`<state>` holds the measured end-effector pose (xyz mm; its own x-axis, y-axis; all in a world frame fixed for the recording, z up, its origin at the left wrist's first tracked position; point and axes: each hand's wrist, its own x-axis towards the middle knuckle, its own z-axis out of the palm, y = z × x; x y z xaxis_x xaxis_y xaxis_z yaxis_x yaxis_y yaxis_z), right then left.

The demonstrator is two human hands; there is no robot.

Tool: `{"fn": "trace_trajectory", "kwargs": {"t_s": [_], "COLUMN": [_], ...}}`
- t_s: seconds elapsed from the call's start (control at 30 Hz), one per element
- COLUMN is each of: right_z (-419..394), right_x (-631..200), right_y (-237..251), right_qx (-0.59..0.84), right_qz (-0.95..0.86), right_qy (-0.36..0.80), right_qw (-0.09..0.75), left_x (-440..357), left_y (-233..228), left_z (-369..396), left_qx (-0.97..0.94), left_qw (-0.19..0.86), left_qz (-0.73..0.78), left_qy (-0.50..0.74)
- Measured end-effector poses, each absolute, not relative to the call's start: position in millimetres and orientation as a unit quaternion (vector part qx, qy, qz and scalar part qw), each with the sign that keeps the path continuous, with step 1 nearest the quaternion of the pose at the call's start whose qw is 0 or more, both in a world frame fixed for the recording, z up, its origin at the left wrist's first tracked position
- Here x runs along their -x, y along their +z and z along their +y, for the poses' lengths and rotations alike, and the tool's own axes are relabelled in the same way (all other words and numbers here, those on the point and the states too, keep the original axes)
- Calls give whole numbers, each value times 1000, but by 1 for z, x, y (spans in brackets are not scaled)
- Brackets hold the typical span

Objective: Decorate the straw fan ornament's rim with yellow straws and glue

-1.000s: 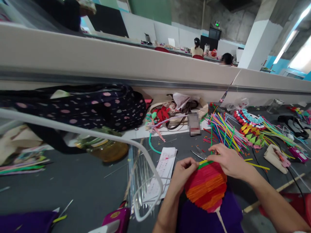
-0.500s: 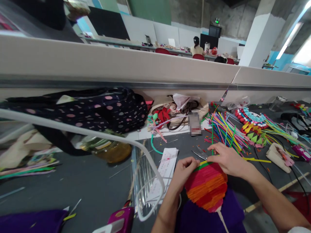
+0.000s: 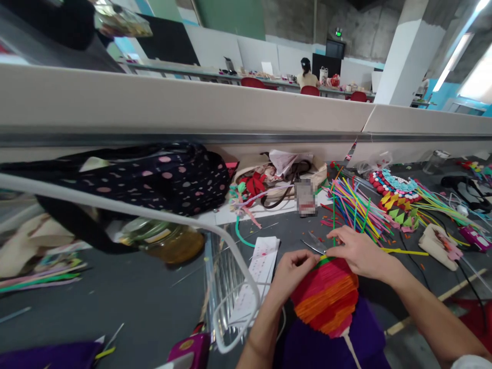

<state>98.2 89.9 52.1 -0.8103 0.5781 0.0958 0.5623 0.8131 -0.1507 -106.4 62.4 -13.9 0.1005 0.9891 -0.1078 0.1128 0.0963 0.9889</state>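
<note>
Nearest, fan: a round woven fan (image 3: 326, 300) in red, orange and pink bands lies on purple cloth (image 3: 307, 343).
Left hand (image 3: 292, 271): pinching the fan's top left edge.
Right hand (image 3: 355, 251): fingers pressed on a yellow strip (image 3: 403, 251), seemingly gripping it.
Risk: a slipped pinch could loosen the weave.
Farther: scissors (image 3: 313, 243), loose sticks (image 3: 357, 207).

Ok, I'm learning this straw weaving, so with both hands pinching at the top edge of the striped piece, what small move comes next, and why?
Probably press the green strip flat along the top edge and snug it against the rows below. The left hand and right hand both pinch at that edge of the striped woven piece, where the newest row sits. Spare straws lie just behind.
</note>
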Motion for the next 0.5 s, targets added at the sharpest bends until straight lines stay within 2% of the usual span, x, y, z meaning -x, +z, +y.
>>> {"fn": "trace_trajectory", "kwargs": {"t_s": [0.5], "right_z": [91], "right_x": [-99], "right_y": [46], "right_qx": [293], "right_qz": [-952], "right_qy": [46], "right_qw": [75], "left_x": [114], "left_y": [-13], "left_z": [66], "left_qx": [-597], "left_qw": [513], "left_qz": [482], "left_qy": [386]}}
